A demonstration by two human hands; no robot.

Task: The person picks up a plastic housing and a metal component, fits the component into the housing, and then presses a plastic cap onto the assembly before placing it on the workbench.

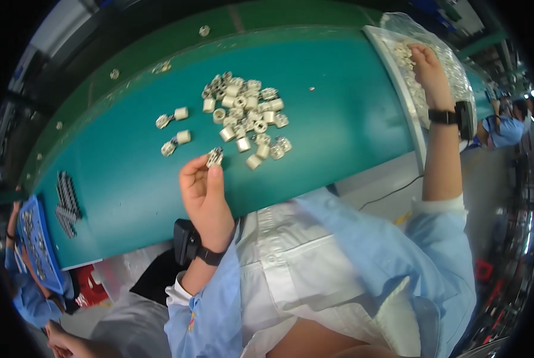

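Observation:
My left hand (206,194) is raised over the near part of the green table. Its thumb and fingers pinch a small silver-and-white fitting (215,157). Far to the right, my right hand (429,67) is at a clear plastic bag (458,77) of small cream pieces (405,58). Its fingers are curled together, and whatever is between them is too small to make out. Beyond the left hand lies a loose pile of cream cylindrical caps (243,145) and silver fittings (270,93). Left of the pile, two cream caps (181,113) each lie joined to a silver fitting (162,122).
A pale raised edge (392,71) borders the bag. Dark ridged strips (68,197) are stacked at the table's left end, near a blue tray (40,241) of parts. Other people work at far left and far right. A dark cable (392,192) hangs by the near edge.

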